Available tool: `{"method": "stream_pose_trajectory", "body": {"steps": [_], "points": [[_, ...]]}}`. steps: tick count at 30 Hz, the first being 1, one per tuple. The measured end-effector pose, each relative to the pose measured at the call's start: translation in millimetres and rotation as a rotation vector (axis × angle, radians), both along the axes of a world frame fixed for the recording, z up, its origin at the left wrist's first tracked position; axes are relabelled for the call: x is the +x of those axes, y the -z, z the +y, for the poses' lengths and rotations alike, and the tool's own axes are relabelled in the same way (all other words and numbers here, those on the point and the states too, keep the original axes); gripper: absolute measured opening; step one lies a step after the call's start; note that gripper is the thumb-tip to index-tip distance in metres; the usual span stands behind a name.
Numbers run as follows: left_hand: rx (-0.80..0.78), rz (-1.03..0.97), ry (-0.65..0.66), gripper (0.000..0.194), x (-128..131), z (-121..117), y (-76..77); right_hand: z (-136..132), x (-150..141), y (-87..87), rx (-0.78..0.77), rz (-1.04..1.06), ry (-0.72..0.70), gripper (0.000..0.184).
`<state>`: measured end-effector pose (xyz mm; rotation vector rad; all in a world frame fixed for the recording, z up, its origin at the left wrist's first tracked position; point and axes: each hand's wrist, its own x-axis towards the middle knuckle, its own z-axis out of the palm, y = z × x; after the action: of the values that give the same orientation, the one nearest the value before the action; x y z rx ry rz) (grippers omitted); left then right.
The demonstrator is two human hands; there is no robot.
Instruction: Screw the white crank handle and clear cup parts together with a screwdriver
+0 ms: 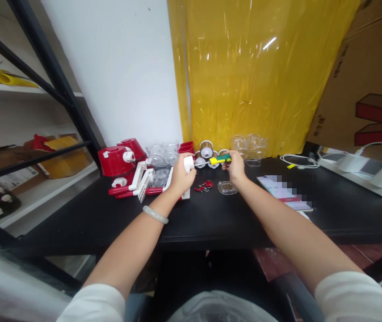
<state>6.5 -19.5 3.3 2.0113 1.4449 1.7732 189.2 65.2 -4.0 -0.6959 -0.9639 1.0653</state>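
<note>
Black tabletop [211,223] below, left hand [181,175] clamped on a white part [188,164], right hand [236,167] wrapped round a green-and-yellow screwdriver [221,158] aimed across at it: screw work, seemingly, calling for steady alignment and a firm twist!

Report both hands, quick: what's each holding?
Left hand: closed, holding a white part.
Right hand: closed, holding the green-and-yellow screwdriver.

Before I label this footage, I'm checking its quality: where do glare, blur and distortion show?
Head view: a glare streak marks the yellow sheet; head view, the red parts and screwdriver look soft; head view, wide-angle stretch seems to splay the white sleeves toward the bottom corners.
</note>
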Motion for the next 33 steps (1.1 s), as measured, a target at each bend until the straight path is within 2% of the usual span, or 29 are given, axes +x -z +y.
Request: {"method": "stream_pose_trajectory", "body": {"steps": [5,9,17,25,33], "points": [[0.012,0.002,-0.008,0.051,-0.8,1.7,0.4,-1.0,-0.9,-0.6,0.031,-0.007,0.005,0.046],[0.015,0.011,-0.004,0.051,0.0,1.1,-0.9,-1.4,-0.4,-1.0,-0.019,0.029,-0.021,0.053],[0.007,0.011,-0.005,0.050,-1.1,1.8,0.9,1.1,0.6,1.5,0.019,0.023,-0.040,0.031],[0.020,0.006,-0.004,0.050,-0.3,1.3,0.4,-1.1,-1.5,0.2,0.056,-0.006,-0.002,0.049],[-0.006,0.006,0.000,0.051,-0.9,2.5,0.6,4.4,1.1,2.7,0.029,0.064,-0.041,0.028]]}}
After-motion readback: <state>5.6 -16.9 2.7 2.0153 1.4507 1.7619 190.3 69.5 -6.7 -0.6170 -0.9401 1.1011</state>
